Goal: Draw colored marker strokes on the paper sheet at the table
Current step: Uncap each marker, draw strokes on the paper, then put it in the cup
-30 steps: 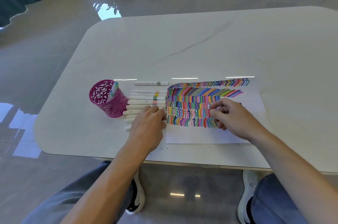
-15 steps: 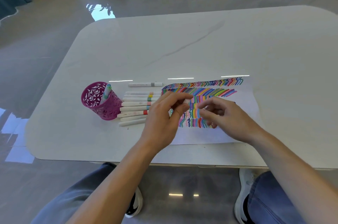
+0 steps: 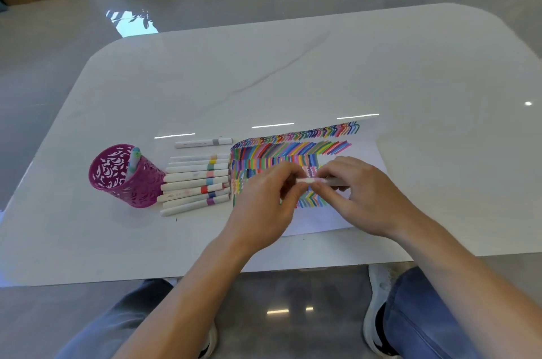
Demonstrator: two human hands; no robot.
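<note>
A white paper sheet (image 3: 363, 153) covered in rows of colored strokes lies near the table's front edge. Above its middle I hold a white marker (image 3: 306, 180) level between both hands. My left hand (image 3: 264, 206) pinches its left end with thumb and fingertips. My right hand (image 3: 363, 194) grips its right part, where a grey section sticks out under the fingers. Left of the sheet, several white markers (image 3: 195, 182) with colored bands lie in a row. One more marker with a grey band (image 3: 203, 142) lies apart behind them.
A magenta perforated pen cup (image 3: 126, 179) stands left of the marker row with one marker in it. The white table (image 3: 293, 71) stretches far behind the sheet. My knees and shoes show below the front edge. A plant pot and white appliance stand on the floor beyond.
My left hand left the marker row and came right over the sheet. It now meets my right hand on one marker, held between both hands.
</note>
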